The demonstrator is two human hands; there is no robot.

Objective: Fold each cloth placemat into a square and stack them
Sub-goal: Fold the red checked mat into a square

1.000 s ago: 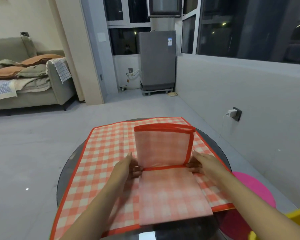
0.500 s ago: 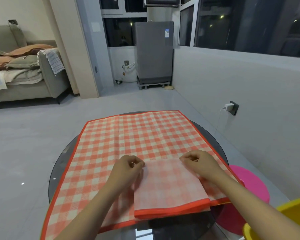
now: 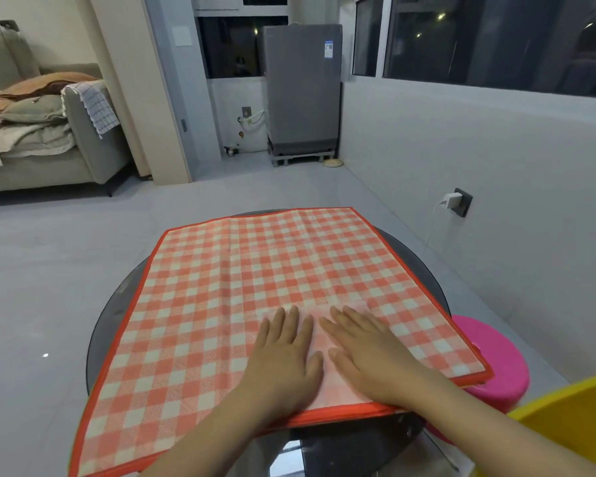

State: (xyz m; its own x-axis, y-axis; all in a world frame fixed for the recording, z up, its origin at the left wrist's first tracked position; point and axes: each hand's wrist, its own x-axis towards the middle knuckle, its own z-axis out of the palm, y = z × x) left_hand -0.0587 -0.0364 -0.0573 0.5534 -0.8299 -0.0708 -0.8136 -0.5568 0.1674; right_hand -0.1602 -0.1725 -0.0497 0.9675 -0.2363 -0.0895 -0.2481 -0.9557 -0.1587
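Observation:
A folded placemat (image 3: pixel 319 349), pale orange check with a red border, lies as a square near the table's front edge. It rests on top of a larger orange-and-white checked placemat (image 3: pixel 241 270) spread flat over the round dark glass table (image 3: pixel 117 311). My left hand (image 3: pixel 283 356) and my right hand (image 3: pixel 369 352) lie flat side by side on the folded square, palms down, fingers spread and pointing away from me. Neither hand grips anything. Most of the folded square is hidden under my hands.
A pink round stool (image 3: pixel 496 359) stands right of the table, a yellow one (image 3: pixel 572 418) at the lower right. A white wall with a plugged-in charger (image 3: pixel 456 201) runs along the right. Grey floor lies to the left; a sofa (image 3: pixel 49 132) stands far left.
The raised far half of the small placemat came down toward me, making a square. My hands let go of the fold line and now press flat on top.

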